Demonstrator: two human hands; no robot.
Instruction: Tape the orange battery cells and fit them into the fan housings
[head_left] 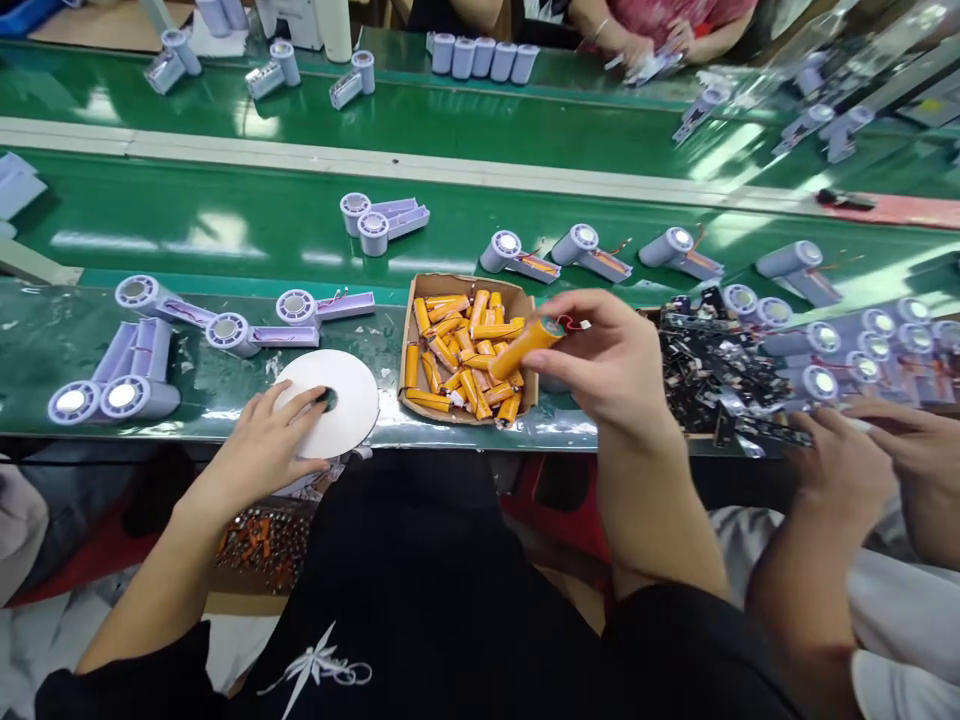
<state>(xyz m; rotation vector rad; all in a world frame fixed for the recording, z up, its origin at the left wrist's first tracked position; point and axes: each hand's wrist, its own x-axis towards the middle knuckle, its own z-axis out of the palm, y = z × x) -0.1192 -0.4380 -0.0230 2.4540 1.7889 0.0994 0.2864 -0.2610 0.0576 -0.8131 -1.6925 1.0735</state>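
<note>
Between the thumb and fingers of my right hand (611,355) is an orange-wrapped cylindrical battery (525,348), tilted, with short wires at its upper end. It is held over the right part of a cardboard box (411,345) of similar orange batteries (469,350). My left hand (274,440) lies with spread fingers on a flat white disc (341,385), one fingertip at its centre hole. Lilac fan-like housings with open handles stand close by, one housing (298,307) just behind the disc and a pair (127,395) farther left.
A green conveyor belt (262,235) carries more lilac housings (592,250). At right lies a heap of small black parts (712,370), with a co-worker's hands (847,450) beside it. Another person's hands (660,50) work across the line. A box of small metal parts (266,545) sits below the table edge.
</note>
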